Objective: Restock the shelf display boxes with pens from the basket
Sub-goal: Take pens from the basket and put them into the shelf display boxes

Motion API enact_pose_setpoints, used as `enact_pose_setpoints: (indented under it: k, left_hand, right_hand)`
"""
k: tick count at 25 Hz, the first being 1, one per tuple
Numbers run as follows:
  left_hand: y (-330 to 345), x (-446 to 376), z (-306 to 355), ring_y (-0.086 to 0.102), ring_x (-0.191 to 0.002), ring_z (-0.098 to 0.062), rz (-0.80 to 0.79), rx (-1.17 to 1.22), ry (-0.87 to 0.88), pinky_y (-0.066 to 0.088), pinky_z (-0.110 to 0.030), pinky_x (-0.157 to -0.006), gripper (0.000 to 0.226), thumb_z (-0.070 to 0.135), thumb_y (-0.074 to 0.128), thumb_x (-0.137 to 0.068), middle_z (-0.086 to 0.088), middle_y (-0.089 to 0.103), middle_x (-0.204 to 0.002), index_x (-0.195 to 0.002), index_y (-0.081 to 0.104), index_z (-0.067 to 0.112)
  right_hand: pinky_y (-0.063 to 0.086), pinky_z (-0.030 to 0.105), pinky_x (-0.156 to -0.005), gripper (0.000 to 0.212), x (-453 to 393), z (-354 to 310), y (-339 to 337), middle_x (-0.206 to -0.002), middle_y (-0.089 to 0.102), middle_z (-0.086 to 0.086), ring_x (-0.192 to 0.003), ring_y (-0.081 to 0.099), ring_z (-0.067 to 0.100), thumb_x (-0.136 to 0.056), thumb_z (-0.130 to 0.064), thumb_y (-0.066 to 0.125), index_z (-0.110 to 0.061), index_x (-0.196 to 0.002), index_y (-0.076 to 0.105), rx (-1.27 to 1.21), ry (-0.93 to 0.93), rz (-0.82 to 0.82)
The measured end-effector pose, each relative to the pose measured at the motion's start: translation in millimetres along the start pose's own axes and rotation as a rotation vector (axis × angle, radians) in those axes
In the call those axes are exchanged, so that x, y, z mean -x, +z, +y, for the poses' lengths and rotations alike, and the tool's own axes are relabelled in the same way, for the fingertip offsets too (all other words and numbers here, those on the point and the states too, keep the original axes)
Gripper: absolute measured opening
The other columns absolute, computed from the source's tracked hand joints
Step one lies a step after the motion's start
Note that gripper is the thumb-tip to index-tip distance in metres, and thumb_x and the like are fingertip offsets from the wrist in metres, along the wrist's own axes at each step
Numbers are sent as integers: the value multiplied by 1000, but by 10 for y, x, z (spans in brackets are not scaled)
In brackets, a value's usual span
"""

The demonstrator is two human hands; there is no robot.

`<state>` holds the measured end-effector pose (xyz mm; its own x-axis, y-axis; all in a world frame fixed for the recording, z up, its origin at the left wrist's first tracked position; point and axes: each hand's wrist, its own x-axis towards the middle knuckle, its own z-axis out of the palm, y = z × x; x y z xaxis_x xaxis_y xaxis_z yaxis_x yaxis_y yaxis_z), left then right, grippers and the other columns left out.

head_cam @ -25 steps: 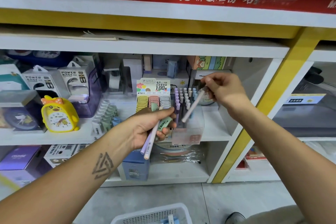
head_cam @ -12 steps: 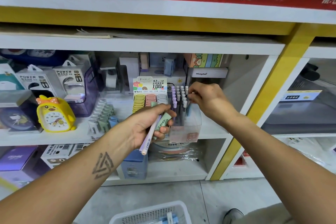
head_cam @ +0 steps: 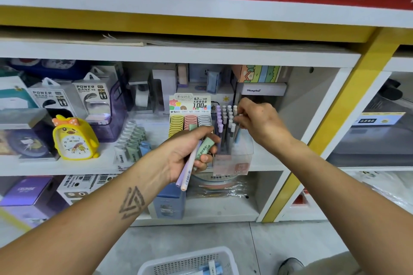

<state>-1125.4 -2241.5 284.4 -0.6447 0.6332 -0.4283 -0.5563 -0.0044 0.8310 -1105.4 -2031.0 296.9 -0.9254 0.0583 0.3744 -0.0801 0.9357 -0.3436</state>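
Centre frame: right hand point(head_cam: 260, 121) pinching, apparently, a pen into the clear display box point(head_cam: 233, 158) on the shelf, left hand point(head_cam: 190, 152) curled round spare pens point(head_cam: 186, 172) as ready stock, basket point(head_cam: 190, 261) at bottom edge.

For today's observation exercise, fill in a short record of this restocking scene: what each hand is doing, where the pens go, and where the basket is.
Left hand: grips two pens and a green eraser
Right hand: fingertips at the pens standing in the clear display box
Display box place: middle shelf, right of the lead refill display
Basket: white, on the floor below
Yellow clock: left on the same shelf
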Motion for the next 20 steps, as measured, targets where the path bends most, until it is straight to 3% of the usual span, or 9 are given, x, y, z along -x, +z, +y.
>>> enact_pose_setpoints:
  k: [3, 6, 9, 12, 14, 16, 18, 20]
  left_hand:
    - [0, -6, 0, 38, -39, -11, 6, -7, 19, 30, -15, -34, 35, 46, 62, -91, -4, 52, -61, -83, 64, 12]
    - [8, -3, -14, 38, -39, -12, 9, -47, 77, 31, -16, -35, 38, 51, 74, -76, -4, 52, -61, -81, 66, 14]
    - [5, -3, -25, 42, -40, -13, 37, -55, 141, 34, -17, -37, 37, 49, 77, -74, -5, 54, -62, -79, 68, 13]
    - [8, -11, -17, 46, -42, -14, 71, -30, 178, 38, -19, -38, 38, 48, 74, -81, -7, 56, -62, -84, 71, 10]
    - [16, -7, -12, 47, -43, -15, 69, -15, 196, 40, -20, -39, 46, 50, 73, -79, -8, 57, -63, -92, 71, 6]
    - [26, 5, -13, 48, -43, -15, 71, 10, 205, 41, -21, -39, 51, 50, 73, -78, -9, 58, -63, -96, 69, 3]
    - [34, 5, -15, 47, -44, -16, 106, 25, 206, 41, -23, -40, 49, 50, 72, -80, -10, 57, -64, -95, 64, 5]
    - [47, -6, -13, 47, -43, -17, 155, 50, 200, 41, -24, -40, 50, 49, 71, -82, -10, 55, -61, -102, 60, 5]
  right_hand:
    - [53, 39, -74, 15, -11, 19, 13, -96, 68, 7, -88, 65, 29, -96, -23, 66, -10, -98, 72, 119, -40, 35]
    - [52, 41, -84, 27, -2, 1, 27, -113, 55, 3, -102, 57, 25, -99, -22, 59, -15, -122, 69, 203, -38, -51]
    - [48, 32, -74, 25, 15, -154, -2, -98, 60, 0, -82, 55, 15, -98, -26, 60, -19, -121, 70, -128, 21, 1]
    - [43, 28, -53, 15, 62, -359, -35, -76, 66, 18, -58, 51, 18, -99, -21, 62, -15, -108, 72, -663, 97, -223]
    - [34, 24, -46, 14, 91, -418, -83, -72, 62, 18, -53, 45, 17, -99, -18, 62, -11, -105, 73, -812, 99, -315]
    - [33, 24, -49, 18, 85, -406, -150, -80, 65, 17, -59, 49, 17, -93, -20, 71, -15, -109, 74, -869, 124, -353]
    - [43, 19, -56, 32, 91, -411, -162, -91, 69, 8, -72, 59, 13, -83, -30, 79, -21, -113, 73, -856, 100, -434]
    - [56, 28, -73, 41, 99, -447, -92, -96, 71, 4, -82, 65, 17, -76, -37, 84, -23, -113, 72, -771, 49, -446]
